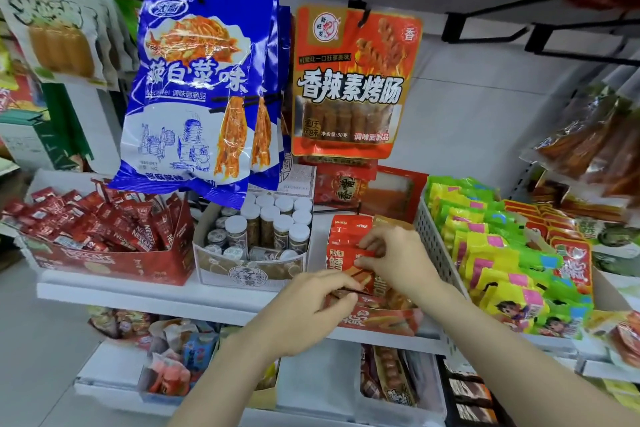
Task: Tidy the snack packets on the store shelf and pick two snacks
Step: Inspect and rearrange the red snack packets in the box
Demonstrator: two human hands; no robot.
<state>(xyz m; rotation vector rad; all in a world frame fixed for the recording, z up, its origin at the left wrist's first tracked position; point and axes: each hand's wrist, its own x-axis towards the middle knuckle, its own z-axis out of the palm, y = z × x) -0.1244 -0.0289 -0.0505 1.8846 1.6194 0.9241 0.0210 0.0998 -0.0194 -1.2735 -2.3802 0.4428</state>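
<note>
Below, both hands work at a red display box of snack packets on a white store shelf.

Left hand (313, 305): fingers curled, tips pressed together on the front packets in the box; it pinches a packet edge at the box's near end.

Right hand (391, 258): fingers bent, thumb and forefinger nipping the top edge of a red snack packet (346, 258) in the middle of the row.

Snack packets: small, glossy, red-orange, with white Chinese lettering; they stand on edge, packed 1 behind another.

Direction: the row's long axis runs from the shelf's front edge back toward the rear wall; printed faces look forward, toward the person.

Display box (381, 321): red cardboard, low front wall, sitting at the front lip of the white shelf (138, 293), between the jar box and the white basket.

Jar box (249, 267): just left of the packets, holding small white-capped jars.

White basket (433, 246): perforated, just right of the packets, filled with yellow and green packets.

Coffee sachets (97, 222): red, heaped in a red carton at far left.

Hanging bags: a blue and white bag (194, 94) and an orange bag (349, 87) hang on hooks above the shelf.
</note>
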